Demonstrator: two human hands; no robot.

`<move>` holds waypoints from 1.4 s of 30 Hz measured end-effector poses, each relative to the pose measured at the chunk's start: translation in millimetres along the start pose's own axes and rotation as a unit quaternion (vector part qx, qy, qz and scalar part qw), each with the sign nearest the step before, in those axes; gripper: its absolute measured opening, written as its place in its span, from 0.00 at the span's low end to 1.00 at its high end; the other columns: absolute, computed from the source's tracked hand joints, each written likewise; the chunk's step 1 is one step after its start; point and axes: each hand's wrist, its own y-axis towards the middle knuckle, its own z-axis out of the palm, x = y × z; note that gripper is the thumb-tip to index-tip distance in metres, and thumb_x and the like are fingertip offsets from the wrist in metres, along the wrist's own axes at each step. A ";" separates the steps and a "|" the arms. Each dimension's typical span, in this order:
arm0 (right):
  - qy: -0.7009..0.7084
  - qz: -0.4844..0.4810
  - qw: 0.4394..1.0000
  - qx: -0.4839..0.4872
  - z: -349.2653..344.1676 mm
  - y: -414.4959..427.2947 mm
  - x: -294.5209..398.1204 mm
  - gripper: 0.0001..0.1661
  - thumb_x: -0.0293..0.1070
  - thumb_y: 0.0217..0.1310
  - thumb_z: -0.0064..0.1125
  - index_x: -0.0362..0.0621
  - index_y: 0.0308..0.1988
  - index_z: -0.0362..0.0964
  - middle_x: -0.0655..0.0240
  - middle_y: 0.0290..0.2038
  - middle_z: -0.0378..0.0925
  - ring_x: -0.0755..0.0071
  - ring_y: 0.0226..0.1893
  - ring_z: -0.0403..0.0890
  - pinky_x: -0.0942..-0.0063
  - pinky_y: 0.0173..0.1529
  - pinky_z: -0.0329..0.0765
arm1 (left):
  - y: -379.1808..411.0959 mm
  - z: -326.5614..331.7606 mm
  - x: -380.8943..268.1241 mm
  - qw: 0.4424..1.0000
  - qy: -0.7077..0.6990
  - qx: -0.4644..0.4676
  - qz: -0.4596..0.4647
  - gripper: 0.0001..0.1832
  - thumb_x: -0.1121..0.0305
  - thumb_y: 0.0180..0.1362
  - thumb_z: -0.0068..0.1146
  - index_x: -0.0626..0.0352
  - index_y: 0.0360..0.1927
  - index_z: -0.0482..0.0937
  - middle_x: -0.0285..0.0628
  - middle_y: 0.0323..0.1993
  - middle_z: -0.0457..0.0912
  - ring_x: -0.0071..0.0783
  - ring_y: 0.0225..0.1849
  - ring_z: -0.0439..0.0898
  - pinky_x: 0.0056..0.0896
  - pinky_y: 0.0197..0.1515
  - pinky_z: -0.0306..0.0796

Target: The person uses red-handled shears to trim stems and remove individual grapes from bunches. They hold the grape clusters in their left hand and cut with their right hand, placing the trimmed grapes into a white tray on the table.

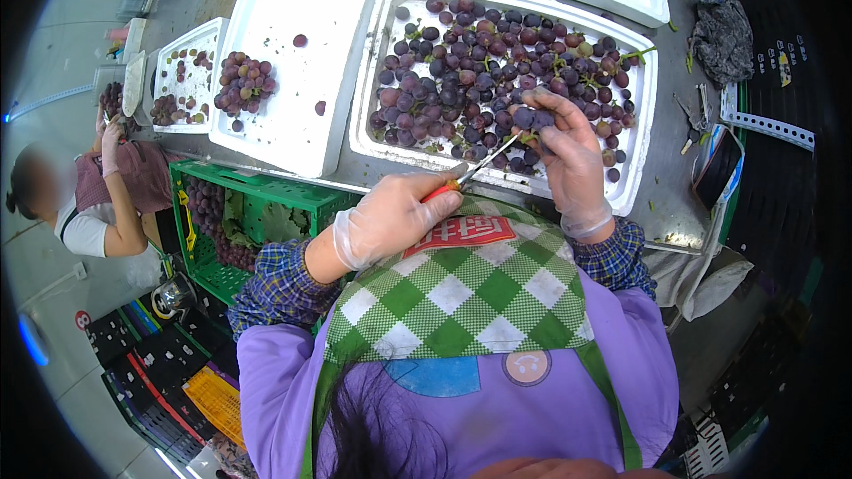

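My left hand, in a clear plastic glove, grips slim snips by their red and orange handle. The metal tips point up to the right and reach the small grape cluster in my right hand. That hand is gloved too, and its fingers pinch the cluster over the near side of a white foam tray. Loose purple grapes and small bunches spread across the tray, some with green stems. Whether the blades touch a stem is too small to tell.
Left of the tray, a white foam lid or board bears a grape bunch. A green crate with grapes and leaves stands below the table edge. A co-worker handles grapes at far left. Keys and a phone lie right.
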 end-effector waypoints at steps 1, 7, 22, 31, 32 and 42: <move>-0.008 -0.006 1.000 -0.005 -0.7 0.3 -1.1 0.23 0.19 0.66 0.43 0.34 0.60 0.65 0.55 0.60 0.70 0.61 0.59 0.75 0.62 0.62 0.75 | 0.2 -0.6 -1.5 1.000 -0.001 0.002 -0.001 0.18 0.60 0.69 0.53 0.64 0.53 0.79 0.52 0.36 0.84 0.36 0.36 0.84 0.35 0.43 0.75; -0.046 -0.026 0.998 -0.030 -11.5 6.4 -8.2 0.20 0.20 0.69 0.46 0.39 0.59 0.67 0.59 0.60 0.71 0.64 0.58 0.76 0.65 0.59 0.80 | 0.8 3.0 3.6 1.000 -0.018 -0.001 -0.013 0.18 0.59 0.69 0.53 0.63 0.52 0.79 0.51 0.37 0.84 0.36 0.38 0.84 0.35 0.44 0.75; -0.188 -0.207 0.948 -0.150 -34.7 57.7 26.3 0.19 0.28 0.70 0.48 0.36 0.58 0.70 0.61 0.57 0.75 0.67 0.59 0.73 0.69 0.67 0.65 | -38.8 0.5 57.5 0.962 -0.214 -0.083 -0.146 0.20 0.55 0.71 0.48 0.63 0.50 0.80 0.43 0.34 0.84 0.29 0.37 0.81 0.30 0.44 0.73; -0.205 -0.064 0.977 -0.005 4.4 54.1 -13.2 0.16 0.28 0.69 0.49 0.34 0.53 0.73 0.62 0.50 0.78 0.70 0.50 0.79 0.70 0.60 0.73 | -59.8 -21.0 77.6 0.902 -0.392 -0.013 -0.180 0.23 0.57 0.73 0.39 0.68 0.46 0.79 0.41 0.37 0.85 0.25 0.34 0.82 0.27 0.40 0.75; -0.202 -0.049 0.978 0.005 9.5 52.6 -16.9 0.16 0.28 0.68 0.49 0.34 0.52 0.74 0.63 0.49 0.79 0.70 0.50 0.79 0.70 0.59 0.73 | -62.0 -21.8 81.6 0.902 -0.388 -0.023 -0.188 0.24 0.56 0.73 0.38 0.68 0.45 0.79 0.42 0.37 0.85 0.26 0.33 0.82 0.27 0.39 0.75; -0.186 0.221 0.951 0.111 39.2 53.2 -32.3 0.33 0.35 0.69 0.51 0.38 0.68 0.54 0.60 0.54 0.74 0.68 0.45 0.81 0.74 0.46 0.81 | -37.9 -22.9 122.1 0.834 -0.527 0.026 -0.161 0.27 0.52 0.75 0.36 0.71 0.52 0.74 0.50 0.41 0.84 0.37 0.35 0.85 0.31 0.39 0.79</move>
